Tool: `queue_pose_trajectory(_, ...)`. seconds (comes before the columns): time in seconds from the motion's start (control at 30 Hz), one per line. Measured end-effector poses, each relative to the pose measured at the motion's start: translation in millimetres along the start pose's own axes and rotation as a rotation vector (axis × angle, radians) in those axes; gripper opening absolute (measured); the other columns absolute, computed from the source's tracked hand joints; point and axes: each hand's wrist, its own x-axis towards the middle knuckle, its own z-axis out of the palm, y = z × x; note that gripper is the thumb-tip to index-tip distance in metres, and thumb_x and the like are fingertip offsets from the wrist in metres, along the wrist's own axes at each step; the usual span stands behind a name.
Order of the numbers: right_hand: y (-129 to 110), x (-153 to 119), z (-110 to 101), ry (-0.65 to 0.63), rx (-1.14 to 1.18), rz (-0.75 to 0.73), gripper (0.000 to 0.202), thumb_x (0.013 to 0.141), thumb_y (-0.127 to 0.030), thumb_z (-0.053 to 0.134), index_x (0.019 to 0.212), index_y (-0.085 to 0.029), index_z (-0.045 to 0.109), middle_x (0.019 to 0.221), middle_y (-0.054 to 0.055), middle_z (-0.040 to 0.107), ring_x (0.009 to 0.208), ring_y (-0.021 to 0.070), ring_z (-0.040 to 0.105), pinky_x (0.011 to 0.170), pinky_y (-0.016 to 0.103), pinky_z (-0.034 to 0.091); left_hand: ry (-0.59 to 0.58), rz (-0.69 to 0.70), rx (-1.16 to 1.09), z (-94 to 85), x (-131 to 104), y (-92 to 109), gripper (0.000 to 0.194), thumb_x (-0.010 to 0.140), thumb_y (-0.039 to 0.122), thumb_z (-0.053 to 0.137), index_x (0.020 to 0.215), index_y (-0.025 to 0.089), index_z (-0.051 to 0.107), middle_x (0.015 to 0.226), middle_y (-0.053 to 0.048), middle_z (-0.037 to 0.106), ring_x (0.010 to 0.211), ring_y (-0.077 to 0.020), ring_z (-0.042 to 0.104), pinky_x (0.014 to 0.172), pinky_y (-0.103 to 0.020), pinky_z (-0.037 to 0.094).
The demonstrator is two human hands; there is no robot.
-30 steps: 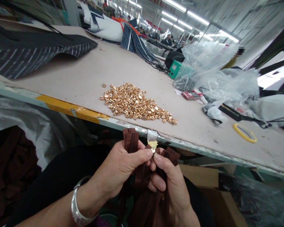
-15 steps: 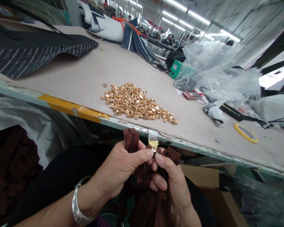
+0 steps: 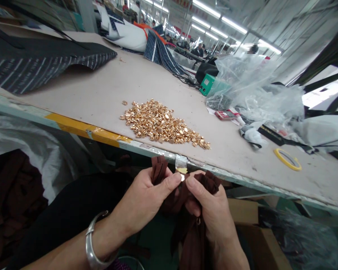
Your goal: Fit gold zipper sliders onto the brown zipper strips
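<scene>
In front of the table, brown strips are gripped by the left hand and the right hand, which has been shifted slightly outward; beside the left thumb a small shiny piece is exposed, so handling there seems unfinished.

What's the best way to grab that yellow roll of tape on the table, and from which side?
Probably best to pinch the roll of tape by its near rim, coming from the front edge of the table. It lies flat, and its ring shape seems to leave a hole to hook into. The right hand is nearer, though holding brown strips.
</scene>
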Motion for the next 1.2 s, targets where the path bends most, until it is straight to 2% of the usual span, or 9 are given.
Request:
queue_pose_trajectory(0.1,-6.1,1.8,-2.2,0.021,-0.161,-0.021,0.033,0.083,-0.044,0.068,0.070,-0.016,0.059,0.047,-0.007,0.046,0.039,0.0054,0.037,0.036,0.017,0.025,-0.063,-0.015,0.011,1.3,-4.8,-1.1,0.036,0.090,0.046,0.053,0.067,0.018,0.055,0.059,0.003,0.057,0.053,-0.0092,0.049,0.052,-0.020,0.042)
queue_pose_trajectory(0.23,-14.5,3.8,6.2,0.069,-0.334,-0.122,0.031,0.085,-0.041,0.065,0.067,-0.017,0.056,0.048,-0.007,0.047,0.043,0.0083,0.040,0.042,0.021,0.031,0.000,0.013,0.008,5.0,-5.0,-1.9,0.036,0.087,0.044,0.058,0.064,0.017,0.056,0.058,0.003,0.056,0.052,-0.0092,0.048,0.051,-0.020,0.042)
queue_pose_trajectory(0.47,-43.3,27.1,16.1,0.453,-1.028,-0.561,0.032,0.085,-0.033,0.063,0.060,-0.020,0.049,0.052,-0.006,0.046,0.048,0.0103,0.041,0.050,0.025,0.031,0.116,-0.125,-0.267,14.5,4.3,0.7,0.028,0.077,0.044,0.070,0.074,0.018,0.060,0.062,0.005,0.058,0.054,-0.0085,0.051,0.051,-0.018,0.040)
queue_pose_trajectory(0.53,-51.2,34.8,16.3,0.432,-0.954,-0.558,0.032,0.086,-0.033,0.063,0.061,-0.020,0.048,0.052,-0.006,0.045,0.048,0.0102,0.041,0.050,0.025,0.031,0.108,-0.160,-0.302,15.7,6.4,1.2,0.028,0.075,0.042,0.073,0.074,0.018,0.060,0.062,0.005,0.059,0.054,-0.0087,0.052,0.051,-0.019,0.041)
queue_pose_trajectory(0.7,-53.0,33.6,17.0,0.093,-0.509,-0.342,0.016,0.084,-0.033,0.067,0.089,-0.018,0.067,0.050,-0.008,0.047,0.045,0.0096,0.040,0.046,0.023,0.033,0.047,-0.190,-0.417,18.4,3.9,1.5,0.021,0.069,0.031,0.078,0.073,0.016,0.064,0.068,0.001,0.066,0.064,-0.0134,0.060,0.062,-0.024,0.046)
queue_pose_trajectory(0.9,-38.5,12.6,-2.2,-0.166,-0.206,-0.099,0.024,0.081,-0.038,0.071,0.074,-0.017,0.062,0.061,-0.002,0.060,0.053,0.0104,0.051,0.049,0.021,0.039,-0.134,-0.098,-0.360,23.1,-11.9,-0.2,0.014,0.069,0.019,0.075,0.082,0.015,0.071,0.079,0.000,0.069,0.080,-0.0153,0.060,0.077,-0.025,0.046)
queue_pose_trajectory(1.03,-45.1,13.2,-18.2,-0.064,-0.159,-0.101,0.031,0.078,-0.043,0.073,0.073,-0.020,0.053,0.047,-0.007,0.051,0.040,0.0092,0.044,0.040,0.020,0.033,-0.056,-0.170,-0.264,14.9,-11.8,-2.7,0.020,0.077,0.032,0.069,0.070,0.016,0.060,0.057,0.005,0.055,0.045,-0.0055,0.038,0.043,-0.018,0.028)
queue_pose_trajectory(1.1,-54.5,20.7,-19.5,0.055,-0.349,-0.188,0.032,0.074,-0.041,0.076,0.067,-0.020,0.053,0.044,-0.008,0.047,0.040,0.0091,0.041,0.042,0.021,0.032,-0.020,-0.182,-0.248,10.1,-9.5,-3.3,0.022,0.078,0.033,0.066,0.069,0.017,0.055,0.053,0.007,0.050,0.039,-0.0035,0.025,0.038,-0.019,0.015)
queue_pose_trajectory(1.2,-67.4,38.3,-13.2,0.228,-0.863,-0.325,0.024,0.079,-0.041,0.069,0.070,-0.018,0.065,0.057,-0.002,0.061,0.054,0.0141,0.053,0.054,0.025,0.038,-0.033,-0.183,-0.271,6.9,-7.5,-2.9,0.019,0.079,0.032,0.064,0.072,0.017,0.054,0.055,0.006,0.052,0.037,-0.0022,0.023,0.038,-0.019,0.013)
